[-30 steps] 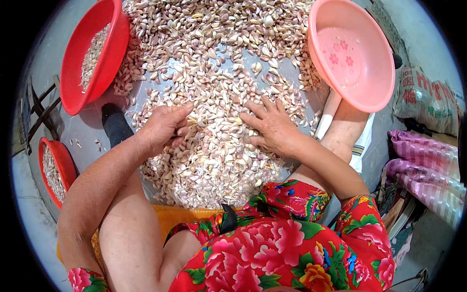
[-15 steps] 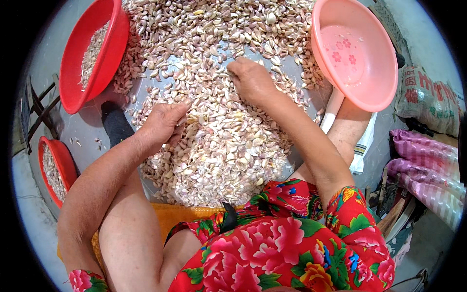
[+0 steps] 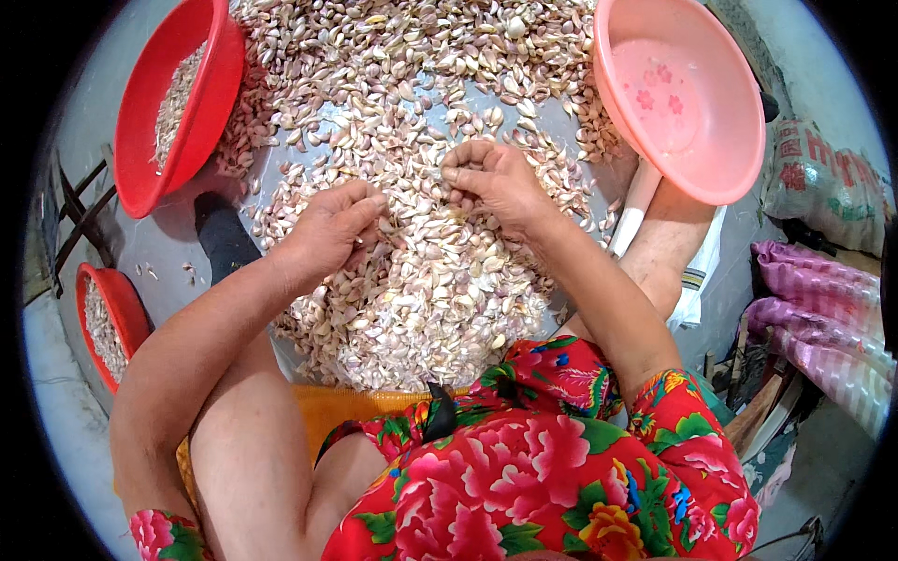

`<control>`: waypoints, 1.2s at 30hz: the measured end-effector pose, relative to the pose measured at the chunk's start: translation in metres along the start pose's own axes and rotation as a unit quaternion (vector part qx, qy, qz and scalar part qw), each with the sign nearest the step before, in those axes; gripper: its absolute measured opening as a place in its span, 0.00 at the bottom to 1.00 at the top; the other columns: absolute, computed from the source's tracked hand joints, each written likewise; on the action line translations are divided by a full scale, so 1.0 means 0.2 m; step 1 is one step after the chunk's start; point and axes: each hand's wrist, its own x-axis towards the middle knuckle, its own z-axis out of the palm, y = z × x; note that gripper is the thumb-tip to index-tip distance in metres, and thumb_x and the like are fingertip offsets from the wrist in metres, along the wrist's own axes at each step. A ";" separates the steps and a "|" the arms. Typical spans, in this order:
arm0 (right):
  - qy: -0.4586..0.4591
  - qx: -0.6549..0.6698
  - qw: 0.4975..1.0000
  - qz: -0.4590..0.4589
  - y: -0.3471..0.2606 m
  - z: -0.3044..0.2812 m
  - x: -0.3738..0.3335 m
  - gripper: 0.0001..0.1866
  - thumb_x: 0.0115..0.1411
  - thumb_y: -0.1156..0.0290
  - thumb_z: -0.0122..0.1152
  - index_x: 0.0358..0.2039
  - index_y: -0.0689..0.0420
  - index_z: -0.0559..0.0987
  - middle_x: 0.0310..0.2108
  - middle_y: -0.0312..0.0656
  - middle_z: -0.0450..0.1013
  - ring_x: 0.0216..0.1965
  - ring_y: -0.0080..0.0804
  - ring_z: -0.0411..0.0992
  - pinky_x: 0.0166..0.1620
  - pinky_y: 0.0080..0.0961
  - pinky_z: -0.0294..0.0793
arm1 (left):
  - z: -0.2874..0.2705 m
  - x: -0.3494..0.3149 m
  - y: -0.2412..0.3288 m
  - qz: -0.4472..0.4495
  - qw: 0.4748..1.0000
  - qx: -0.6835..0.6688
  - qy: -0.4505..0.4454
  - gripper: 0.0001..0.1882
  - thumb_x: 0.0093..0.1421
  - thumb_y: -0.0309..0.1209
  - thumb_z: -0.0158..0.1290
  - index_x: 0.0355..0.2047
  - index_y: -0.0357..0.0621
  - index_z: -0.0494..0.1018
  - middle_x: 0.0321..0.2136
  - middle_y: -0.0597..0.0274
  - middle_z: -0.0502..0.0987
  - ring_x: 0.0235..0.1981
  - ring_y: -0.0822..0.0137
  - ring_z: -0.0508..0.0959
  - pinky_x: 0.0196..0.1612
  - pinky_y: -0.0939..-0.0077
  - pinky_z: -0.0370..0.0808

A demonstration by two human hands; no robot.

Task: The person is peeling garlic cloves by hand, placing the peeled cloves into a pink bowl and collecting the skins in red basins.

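Note:
A broad heap of loose garlic cloves (image 3: 430, 309), whitish with pinkish-purple skins, lies on the floor between my legs. Over its left part my left hand (image 3: 339, 224) is closed, thumb against the index finger; a small pale bit shows under the fingers, too small to name. Across from it my right hand (image 3: 496, 185) hovers just above the cloves, fingers curled and thumb pressed to the fingertips. Whatever it may hold is hidden. The two hands are apart, with cloves showing between them.
A red basin (image 3: 210, 112) at the far left and a smaller red basin (image 3: 134, 318) nearer hold pale small pieces. At the far right stands a pink basin (image 3: 739, 122). More cloves (image 3: 374, 47) spread behind. Sacks (image 3: 823, 187) and striped purple bundles (image 3: 823, 290) lie at right.
My right hand has come back toward me from the far cloves, its fingertips turning toward the left hand. My left hand has shifted slightly right. The heap looks much the same.

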 end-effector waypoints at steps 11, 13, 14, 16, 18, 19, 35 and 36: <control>-0.118 -0.073 0.988 -0.064 0.09 0.22 -0.27 0.03 0.67 0.76 0.60 0.40 0.61 0.78 0.29 0.33 0.78 0.29 0.16 0.74 0.32 0.17 0.75 | 0.05 -0.01 0.02 -0.006 0.998 0.053 -0.042 0.15 0.75 0.39 0.49 0.32 0.45 0.72 0.19 0.73 0.69 0.15 0.81 0.64 0.17 0.82 0.59; -0.084 -0.276 0.949 -0.125 0.08 0.12 -0.27 0.04 0.62 0.77 0.61 0.38 0.60 0.80 0.31 0.39 0.79 0.30 0.28 0.77 0.35 0.26 0.77 | 0.02 -0.01 0.02 -0.025 0.998 0.042 -0.025 0.14 0.74 0.38 0.50 0.31 0.46 0.72 0.19 0.71 0.70 0.14 0.79 0.66 0.16 0.81 0.60; -0.044 -0.383 0.900 -0.202 0.09 0.06 -0.26 0.05 0.61 0.78 0.62 0.38 0.60 0.80 0.32 0.42 0.79 0.30 0.33 0.78 0.36 0.30 0.78 | 0.00 -0.01 0.01 -0.033 0.999 0.035 -0.020 0.14 0.73 0.38 0.50 0.31 0.46 0.72 0.19 0.71 0.71 0.13 0.79 0.66 0.16 0.81 0.61; 0.056 -0.519 0.803 -0.286 0.08 -0.06 -0.22 0.07 0.57 0.77 0.63 0.38 0.59 0.81 0.35 0.46 0.79 0.33 0.43 0.78 0.39 0.36 0.78 | -0.03 0.00 -0.02 -0.040 0.999 0.004 -0.003 0.14 0.73 0.38 0.51 0.29 0.47 0.70 0.19 0.70 0.72 0.12 0.79 0.66 0.15 0.82 0.61; 0.144 -0.559 0.757 -0.306 0.04 -0.18 -0.16 0.08 0.56 0.77 0.64 0.38 0.58 0.81 0.37 0.48 0.78 0.37 0.49 0.79 0.41 0.39 0.78 | -0.08 -0.01 -0.03 -0.050 0.999 0.005 0.005 0.15 0.73 0.38 0.52 0.29 0.47 0.70 0.19 0.70 0.72 0.13 0.79 0.67 0.15 0.83 0.61; 0.170 -0.563 0.744 -0.317 0.03 -0.24 -0.11 0.08 0.56 0.76 0.64 0.38 0.58 0.81 0.37 0.48 0.78 0.38 0.49 0.79 0.42 0.38 0.78 | -0.10 -0.02 -0.05 -0.056 0.998 0.004 0.011 0.15 0.73 0.38 0.52 0.28 0.47 0.70 0.19 0.70 0.73 0.13 0.79 0.67 0.15 0.83 0.61; 0.127 -0.696 0.658 -0.258 -0.08 -0.45 0.29 0.07 0.59 0.71 0.63 0.35 0.59 0.78 0.35 0.49 0.74 0.40 0.53 0.76 0.43 0.47 0.76 | -0.05 -0.02 -0.01 -0.060 0.998 0.021 0.020 0.20 0.74 0.42 0.50 0.24 0.50 0.64 0.16 0.75 0.59 0.14 0.80 0.55 0.17 0.80 0.54; 0.128 -0.704 0.650 -0.256 -0.08 -0.45 0.28 0.07 0.59 0.70 0.63 0.35 0.59 0.78 0.35 0.49 0.74 0.40 0.53 0.76 0.43 0.47 0.76 | -0.04 -0.02 -0.01 -0.059 0.998 0.021 0.017 0.20 0.74 0.42 0.50 0.24 0.50 0.64 0.16 0.75 0.60 0.14 0.79 0.55 0.17 0.80 0.54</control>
